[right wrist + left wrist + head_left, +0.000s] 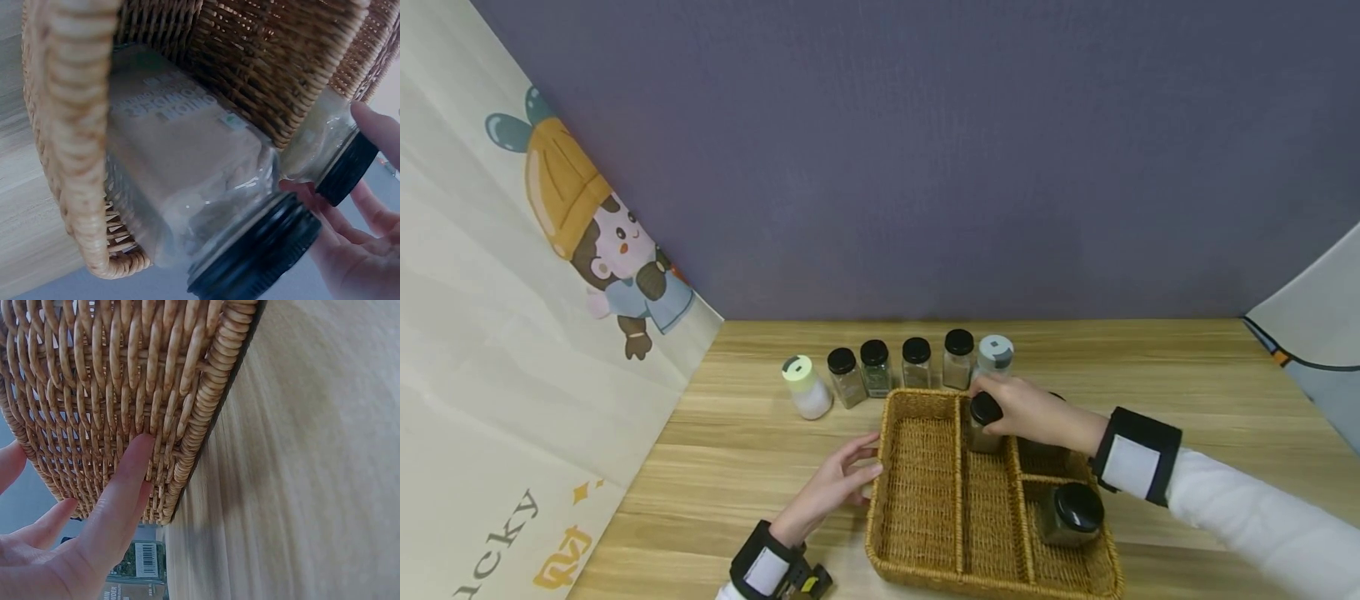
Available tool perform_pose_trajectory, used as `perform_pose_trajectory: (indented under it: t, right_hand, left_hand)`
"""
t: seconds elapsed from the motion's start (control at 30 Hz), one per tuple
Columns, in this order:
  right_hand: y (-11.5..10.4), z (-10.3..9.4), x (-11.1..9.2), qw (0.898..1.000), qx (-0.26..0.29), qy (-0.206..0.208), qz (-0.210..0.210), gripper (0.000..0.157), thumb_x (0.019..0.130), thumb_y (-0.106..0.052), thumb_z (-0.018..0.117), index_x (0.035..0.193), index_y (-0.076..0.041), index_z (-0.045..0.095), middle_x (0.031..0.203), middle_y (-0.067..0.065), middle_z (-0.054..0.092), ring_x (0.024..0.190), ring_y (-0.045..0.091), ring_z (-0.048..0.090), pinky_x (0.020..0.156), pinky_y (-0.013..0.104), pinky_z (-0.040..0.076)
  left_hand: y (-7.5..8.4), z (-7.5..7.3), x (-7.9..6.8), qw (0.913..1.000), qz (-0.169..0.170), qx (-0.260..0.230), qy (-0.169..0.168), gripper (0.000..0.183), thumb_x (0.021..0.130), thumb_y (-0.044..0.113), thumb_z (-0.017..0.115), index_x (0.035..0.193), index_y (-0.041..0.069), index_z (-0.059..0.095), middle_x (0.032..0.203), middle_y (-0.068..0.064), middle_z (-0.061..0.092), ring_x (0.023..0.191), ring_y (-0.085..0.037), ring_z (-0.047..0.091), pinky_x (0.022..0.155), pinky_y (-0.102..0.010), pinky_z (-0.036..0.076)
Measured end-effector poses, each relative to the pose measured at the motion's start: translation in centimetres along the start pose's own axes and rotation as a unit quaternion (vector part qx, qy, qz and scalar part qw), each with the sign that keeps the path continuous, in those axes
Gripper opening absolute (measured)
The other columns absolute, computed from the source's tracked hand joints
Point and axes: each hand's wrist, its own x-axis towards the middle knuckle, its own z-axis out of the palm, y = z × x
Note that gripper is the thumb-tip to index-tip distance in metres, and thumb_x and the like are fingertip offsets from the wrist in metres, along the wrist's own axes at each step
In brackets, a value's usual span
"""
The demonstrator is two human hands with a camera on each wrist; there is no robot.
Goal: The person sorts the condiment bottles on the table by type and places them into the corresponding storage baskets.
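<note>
A woven basket (922, 500) with several compartments stands on the wooden table. My right hand (1026, 410) grips a small spice jar (984, 417) with a black lid at the far end of its middle compartment; the right wrist view shows thumb and fingers around this jar (319, 134). Beside it, an onion powder jar (187, 144) sits in the far right compartment, mostly under my hand in the head view. Another black-lidded jar (1075, 510) occupies the near right compartment. My left hand (833, 482) touches the basket's left wall (119, 375) with extended fingers.
Behind the basket stand several black-lidded spice jars (917, 362), with a white-lidded jar (996, 352) at their right end. A green-lidded jar of white contents (808, 389) is at the left. A dark wall panel (970, 167) closes off the table's back.
</note>
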Motion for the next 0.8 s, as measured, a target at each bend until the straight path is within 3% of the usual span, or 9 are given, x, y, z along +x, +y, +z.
perform_pose_trajectory:
  t: [0.47,0.8]
  right_hand:
    - [-0.37,-0.32,0.47,0.999,-0.007,-0.03,0.027,0.041,0.071,-0.012,0.073,0.104,-0.004,0.051,0.105,0.014,0.053,0.08,0.02,0.059,0.056,0.024,0.048]
    - [-0.65,-0.83,0.79,1.0,-0.006,-0.012,0.026,0.036,0.079,-0.024,0.066,0.108,-0.004,0.054,0.108,0.013,0.054,0.087,0.02,0.058,0.065,0.027,0.05]
  left_hand:
    - [-0.09,-0.16,0.16,0.9999,-0.003,0.012,-0.001,0.062,0.085,0.02,0.058,0.136,0.0,0.028,0.128,-0.027,0.037,0.099,-0.028,0.054,0.066,-0.038,0.054]
    - [-0.24,-0.3,0.13,0.9997,-0.001,0.023,-0.006,0.064,0.085,0.024,0.059,0.136,0.002,0.028,0.128,-0.026,0.038,0.095,-0.025,0.056,0.065,-0.034,0.054]
